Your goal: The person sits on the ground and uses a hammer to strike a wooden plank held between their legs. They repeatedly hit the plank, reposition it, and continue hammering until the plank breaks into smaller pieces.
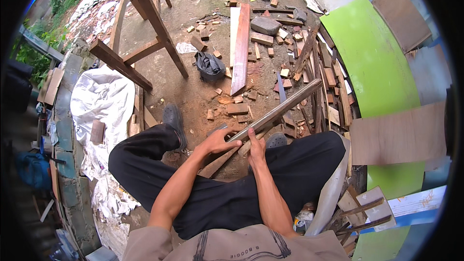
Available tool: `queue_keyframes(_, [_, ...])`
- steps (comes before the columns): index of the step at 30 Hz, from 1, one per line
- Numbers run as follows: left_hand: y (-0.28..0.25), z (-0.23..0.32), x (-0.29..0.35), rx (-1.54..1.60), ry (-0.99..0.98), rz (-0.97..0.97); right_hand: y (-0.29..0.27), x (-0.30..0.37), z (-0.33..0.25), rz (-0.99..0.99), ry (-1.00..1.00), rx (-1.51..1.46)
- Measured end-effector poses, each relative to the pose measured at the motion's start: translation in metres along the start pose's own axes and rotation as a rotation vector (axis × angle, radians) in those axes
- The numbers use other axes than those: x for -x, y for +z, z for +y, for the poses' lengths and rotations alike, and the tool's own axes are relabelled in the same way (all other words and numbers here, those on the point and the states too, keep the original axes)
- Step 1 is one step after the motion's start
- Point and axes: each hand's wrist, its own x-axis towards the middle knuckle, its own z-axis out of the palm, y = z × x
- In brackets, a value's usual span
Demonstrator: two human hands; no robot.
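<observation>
A long grey-brown wooden strip (285, 106) slants up and to the right in front of me, over my bent knees. My left hand (217, 142) is closed on its near end, thumb along the side. Just to the right, my right hand (255, 147) grips the same strip from below, with the thumb near its upper face. Beneath both hands lies another wooden piece (215, 165), partly hidden by them. Past the strip, a narrow blue-grey blade-like piece (281, 88) points away from me.
Wooden legs and rails (159, 24) stand at the far left. A reddish plank (241, 50) lies ahead, beside a black plastic bag (210, 66) and a stone (265, 25). Scattered offcuts (237, 109) cover the ground. White cloth (104, 96) lies left; a green panel (372, 63) leans right.
</observation>
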Motion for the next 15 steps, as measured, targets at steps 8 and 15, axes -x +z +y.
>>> queue_keyframes(8, [0.041,-0.053,0.000,0.002,0.076,0.107,0.008,0.003,0.007,0.005,0.166,0.052])
queue_keyframes(15, [0.066,-0.069,-0.001,-0.175,-0.148,0.261,-0.022,0.001,0.019,0.162,0.269,0.235])
